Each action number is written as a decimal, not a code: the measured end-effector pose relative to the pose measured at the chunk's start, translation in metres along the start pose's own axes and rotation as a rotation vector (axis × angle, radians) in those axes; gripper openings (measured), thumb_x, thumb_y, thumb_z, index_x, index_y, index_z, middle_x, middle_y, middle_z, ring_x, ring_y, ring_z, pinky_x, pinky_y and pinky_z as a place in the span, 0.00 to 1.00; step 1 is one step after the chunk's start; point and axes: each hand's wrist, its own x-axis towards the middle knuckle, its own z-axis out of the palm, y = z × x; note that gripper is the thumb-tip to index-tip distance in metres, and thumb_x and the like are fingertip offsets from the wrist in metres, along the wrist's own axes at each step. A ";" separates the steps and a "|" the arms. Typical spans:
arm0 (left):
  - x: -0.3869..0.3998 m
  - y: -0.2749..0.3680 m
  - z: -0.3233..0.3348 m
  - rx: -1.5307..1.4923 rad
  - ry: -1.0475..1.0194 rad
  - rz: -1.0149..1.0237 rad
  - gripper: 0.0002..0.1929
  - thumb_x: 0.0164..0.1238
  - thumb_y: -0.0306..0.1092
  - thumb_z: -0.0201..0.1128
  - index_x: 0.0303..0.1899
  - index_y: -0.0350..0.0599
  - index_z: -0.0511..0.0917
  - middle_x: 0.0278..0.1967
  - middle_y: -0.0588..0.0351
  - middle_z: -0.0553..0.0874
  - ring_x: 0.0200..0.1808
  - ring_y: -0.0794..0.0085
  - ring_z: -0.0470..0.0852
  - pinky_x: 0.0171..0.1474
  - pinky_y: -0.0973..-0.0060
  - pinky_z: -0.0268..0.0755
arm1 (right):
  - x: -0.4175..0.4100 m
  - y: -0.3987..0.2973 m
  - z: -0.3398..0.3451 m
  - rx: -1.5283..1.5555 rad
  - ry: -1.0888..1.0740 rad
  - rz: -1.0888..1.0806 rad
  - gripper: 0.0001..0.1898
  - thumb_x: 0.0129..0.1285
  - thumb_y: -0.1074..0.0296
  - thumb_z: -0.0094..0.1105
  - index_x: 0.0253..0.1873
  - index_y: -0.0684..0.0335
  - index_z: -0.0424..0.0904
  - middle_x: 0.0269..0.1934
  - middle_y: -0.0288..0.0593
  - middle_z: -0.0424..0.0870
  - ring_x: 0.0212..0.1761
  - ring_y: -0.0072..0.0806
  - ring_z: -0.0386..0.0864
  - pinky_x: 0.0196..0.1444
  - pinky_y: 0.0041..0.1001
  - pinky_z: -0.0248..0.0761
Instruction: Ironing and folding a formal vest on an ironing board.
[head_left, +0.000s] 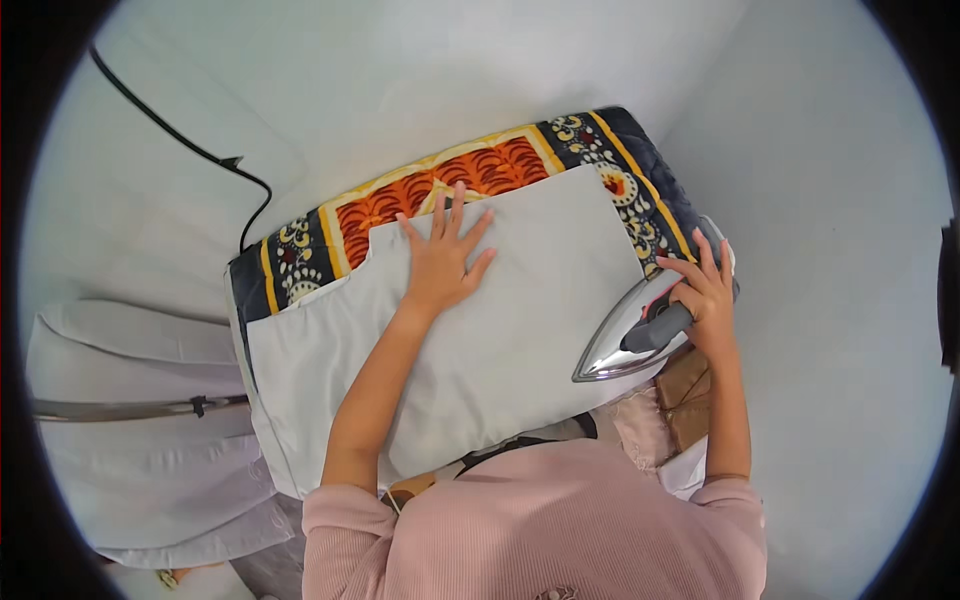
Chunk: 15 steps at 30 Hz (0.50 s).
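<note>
A light grey satin-like cloth (517, 322) lies spread over a padded surface covered with a patterned blanket (442, 178). My left hand (448, 266) presses flat on the cloth near its upper edge, fingers spread, with the longest fingertips reaching past it onto the blanket. On the right, my right hand (705, 304) is at the rear of a clothes iron (626, 337), around the back end of its grey handle. The chrome iron lies over the cloth's right edge, its tip pointing down and left. Its soleplate is hidden.
Several pale garments (165, 465) hang at the left beside a metal rail (135, 409). A black cord (172, 131) runs down the wall to the blanket's left corner. Folded brown cloth (686, 397) and pink cloth (637, 427) lie below the iron. Pale walls (817, 300) stand close behind and right.
</note>
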 end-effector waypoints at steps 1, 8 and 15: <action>-0.003 -0.001 -0.005 0.006 0.000 -0.012 0.25 0.65 0.49 0.53 0.63 0.61 0.69 0.73 0.52 0.49 0.74 0.54 0.45 0.59 0.27 0.24 | 0.000 -0.001 0.002 -0.009 0.010 -0.001 0.09 0.40 0.77 0.61 0.19 0.59 0.69 0.48 0.31 0.81 0.69 0.46 0.61 0.70 0.52 0.42; -0.080 -0.020 -0.065 0.068 -0.077 -0.030 0.27 0.64 0.47 0.55 0.66 0.60 0.66 0.72 0.51 0.51 0.73 0.53 0.46 0.62 0.31 0.19 | 0.003 -0.005 0.000 0.017 0.028 0.019 0.09 0.38 0.78 0.61 0.19 0.60 0.68 0.48 0.32 0.81 0.69 0.44 0.62 0.70 0.51 0.42; -0.201 -0.052 -0.145 0.285 -0.150 -0.335 0.28 0.62 0.51 0.56 0.65 0.61 0.67 0.72 0.49 0.50 0.74 0.52 0.45 0.63 0.33 0.18 | 0.008 -0.024 0.008 0.019 0.040 0.114 0.10 0.43 0.76 0.62 0.19 0.59 0.68 0.50 0.34 0.81 0.69 0.49 0.61 0.71 0.51 0.38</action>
